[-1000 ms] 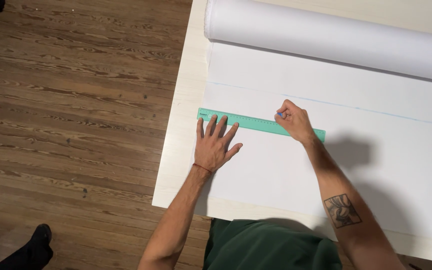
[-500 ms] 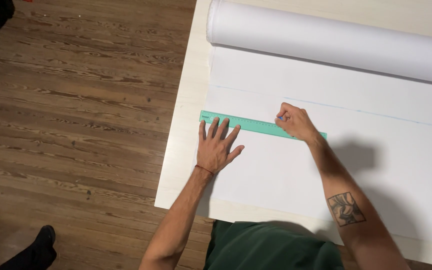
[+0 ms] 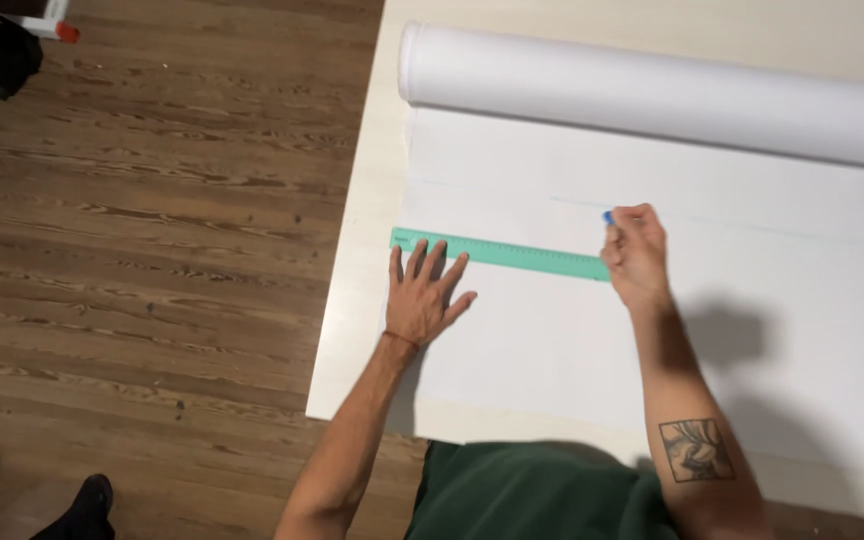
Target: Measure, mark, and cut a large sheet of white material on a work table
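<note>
Green ruler [image 3: 500,253] under flat left grip [image 3: 424,298].

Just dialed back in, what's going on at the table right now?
A person leans over a pale table covered by a white sheet unrolled from a big white roll. The left hand lies flat, fingers spread, pressing on a green ruler lying on the sheet. The right hand holds a small blue marking tool at the ruler's far end, near a faint line running across the sheet. Someone else's dark shoes stand on the wood floor.
</note>
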